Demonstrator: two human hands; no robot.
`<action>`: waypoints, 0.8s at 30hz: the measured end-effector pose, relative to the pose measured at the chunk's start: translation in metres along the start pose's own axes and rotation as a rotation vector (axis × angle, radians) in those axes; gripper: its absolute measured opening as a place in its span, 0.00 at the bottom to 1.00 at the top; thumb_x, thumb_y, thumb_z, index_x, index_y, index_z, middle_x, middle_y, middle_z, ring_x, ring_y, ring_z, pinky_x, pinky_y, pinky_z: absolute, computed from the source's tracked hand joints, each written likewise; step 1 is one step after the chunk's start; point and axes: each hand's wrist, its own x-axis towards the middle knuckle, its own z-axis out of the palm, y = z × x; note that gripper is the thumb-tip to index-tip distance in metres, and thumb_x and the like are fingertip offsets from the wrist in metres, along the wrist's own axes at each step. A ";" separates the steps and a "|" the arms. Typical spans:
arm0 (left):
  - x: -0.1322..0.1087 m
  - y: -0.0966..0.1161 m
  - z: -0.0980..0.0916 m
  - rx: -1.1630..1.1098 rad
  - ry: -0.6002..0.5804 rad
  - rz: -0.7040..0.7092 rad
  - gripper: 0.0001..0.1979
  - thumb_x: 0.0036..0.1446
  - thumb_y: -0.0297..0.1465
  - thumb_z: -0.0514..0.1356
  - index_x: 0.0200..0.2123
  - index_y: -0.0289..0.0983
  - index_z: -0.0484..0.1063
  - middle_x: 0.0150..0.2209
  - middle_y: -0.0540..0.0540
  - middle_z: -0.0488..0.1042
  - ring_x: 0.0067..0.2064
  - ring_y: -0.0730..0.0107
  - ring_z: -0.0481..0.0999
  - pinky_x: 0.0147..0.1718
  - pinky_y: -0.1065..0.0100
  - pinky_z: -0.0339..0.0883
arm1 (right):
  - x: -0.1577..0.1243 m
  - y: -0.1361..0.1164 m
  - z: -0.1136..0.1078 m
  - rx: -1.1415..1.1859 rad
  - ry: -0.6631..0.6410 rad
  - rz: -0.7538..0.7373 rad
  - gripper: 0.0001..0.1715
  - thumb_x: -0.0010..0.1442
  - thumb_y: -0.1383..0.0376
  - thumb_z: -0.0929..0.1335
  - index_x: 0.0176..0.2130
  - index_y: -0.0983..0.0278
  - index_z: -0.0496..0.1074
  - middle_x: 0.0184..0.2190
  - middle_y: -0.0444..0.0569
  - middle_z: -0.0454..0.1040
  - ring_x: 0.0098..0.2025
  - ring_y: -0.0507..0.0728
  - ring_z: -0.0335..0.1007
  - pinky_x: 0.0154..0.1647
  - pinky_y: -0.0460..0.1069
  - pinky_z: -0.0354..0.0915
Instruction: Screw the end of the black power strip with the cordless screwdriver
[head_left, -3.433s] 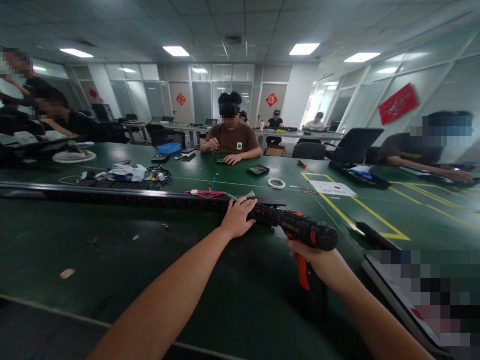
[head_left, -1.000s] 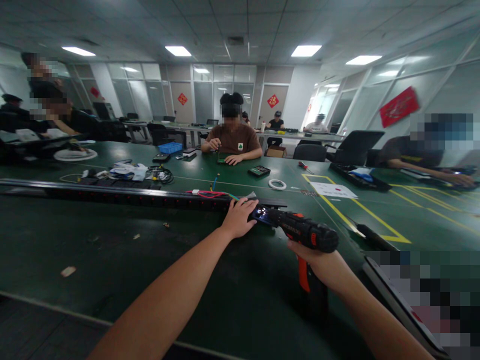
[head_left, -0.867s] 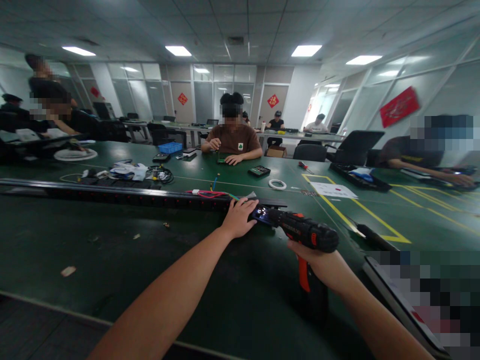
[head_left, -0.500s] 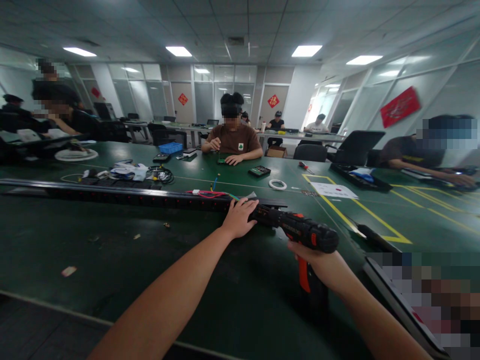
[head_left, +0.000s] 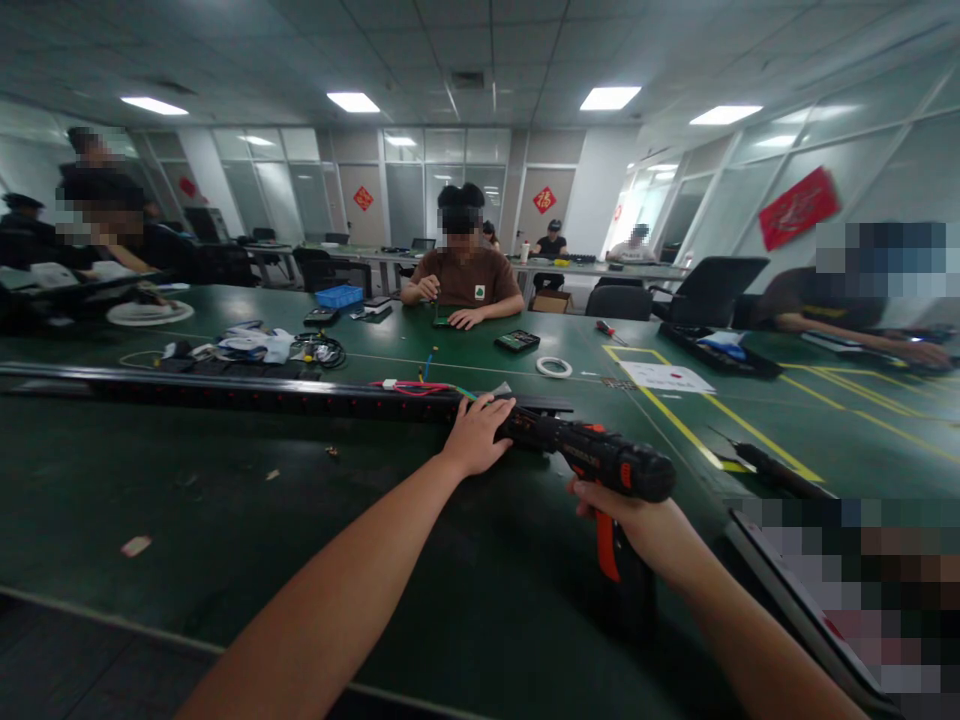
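My right hand (head_left: pixel 634 510) is wrapped around the handle of a black and orange cordless drill (head_left: pixel 611 460), its index finger at the trigger. The drill lies nearly level and points left, its nose against the right part of a long black rail (head_left: pixel 337 397). Just left of that nose, my left hand (head_left: pixel 476 435) lies across the rail, fingers over the top and thumb on the near side. The drill's tip is hidden by my left hand. Red wires (head_left: pixel 420 388) with a white connector (head_left: pixel 389 385) run along the rail beside my left fingers.
Beyond the rail lie a cable bundle (head_left: pixel 319 350), a white ring (head_left: pixel 553 367) and a black tray (head_left: pixel 517 341). A person (head_left: pixel 469 280) sits opposite. At right are a paper sheet (head_left: pixel 667 376), yellow tape, a slim black tool (head_left: pixel 780 470) and a flat panel edge (head_left: pixel 810 610).
Both hands and the drill stay almost in place. The slim black tool at right has shifted slightly, with its thin tip now standing higher. The view has moved a little.
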 end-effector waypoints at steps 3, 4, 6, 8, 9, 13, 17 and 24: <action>0.000 0.000 0.000 0.002 -0.005 -0.003 0.36 0.63 0.38 0.62 0.71 0.44 0.54 0.68 0.43 0.64 0.70 0.52 0.55 0.68 0.41 0.43 | -0.002 -0.003 0.001 -0.040 0.012 0.029 0.20 0.53 0.50 0.73 0.34 0.64 0.77 0.27 0.49 0.78 0.31 0.61 0.73 0.35 0.53 0.65; 0.000 0.000 -0.001 0.003 -0.006 -0.005 0.36 0.63 0.38 0.62 0.71 0.44 0.54 0.68 0.43 0.64 0.70 0.52 0.55 0.68 0.41 0.43 | -0.002 -0.003 0.001 -0.048 0.012 0.041 0.20 0.53 0.49 0.73 0.33 0.64 0.77 0.26 0.49 0.78 0.30 0.60 0.73 0.33 0.53 0.65; -0.001 0.000 -0.001 0.007 -0.009 -0.006 0.36 0.63 0.38 0.61 0.71 0.44 0.54 0.68 0.43 0.64 0.70 0.52 0.55 0.68 0.41 0.42 | -0.002 -0.004 0.001 -0.053 0.009 0.056 0.19 0.53 0.49 0.73 0.31 0.63 0.76 0.25 0.48 0.76 0.28 0.59 0.71 0.31 0.52 0.63; -0.001 0.000 -0.001 0.010 -0.009 -0.004 0.35 0.63 0.38 0.61 0.71 0.44 0.54 0.68 0.43 0.64 0.70 0.52 0.55 0.68 0.41 0.43 | -0.002 -0.003 0.001 -0.045 0.003 0.064 0.19 0.53 0.50 0.72 0.29 0.62 0.74 0.23 0.46 0.74 0.27 0.58 0.69 0.30 0.52 0.62; -0.001 0.001 -0.001 0.012 -0.008 -0.005 0.35 0.63 0.38 0.61 0.71 0.44 0.54 0.68 0.44 0.64 0.70 0.52 0.55 0.68 0.41 0.43 | -0.002 -0.002 0.001 -0.037 -0.003 0.062 0.18 0.53 0.50 0.72 0.28 0.62 0.73 0.22 0.46 0.74 0.26 0.58 0.69 0.30 0.52 0.62; -0.001 0.002 -0.003 0.010 -0.011 -0.012 0.35 0.64 0.38 0.61 0.71 0.43 0.54 0.68 0.44 0.64 0.70 0.51 0.55 0.68 0.40 0.43 | 0.000 -0.001 0.001 -0.019 -0.019 0.025 0.17 0.54 0.51 0.72 0.29 0.61 0.73 0.22 0.45 0.72 0.26 0.58 0.68 0.30 0.53 0.63; 0.000 0.003 -0.004 0.007 -0.020 -0.011 0.35 0.63 0.38 0.61 0.71 0.44 0.54 0.68 0.43 0.63 0.70 0.51 0.55 0.68 0.41 0.44 | 0.001 -0.001 0.001 -0.020 -0.019 -0.012 0.16 0.55 0.52 0.72 0.29 0.61 0.73 0.22 0.44 0.71 0.27 0.58 0.66 0.31 0.53 0.63; 0.000 0.001 -0.002 0.008 -0.017 -0.008 0.36 0.63 0.38 0.62 0.71 0.44 0.54 0.69 0.43 0.63 0.70 0.52 0.55 0.68 0.41 0.42 | 0.002 0.000 0.001 -0.055 0.006 -0.056 0.15 0.54 0.52 0.73 0.31 0.61 0.73 0.23 0.43 0.70 0.28 0.58 0.66 0.33 0.53 0.64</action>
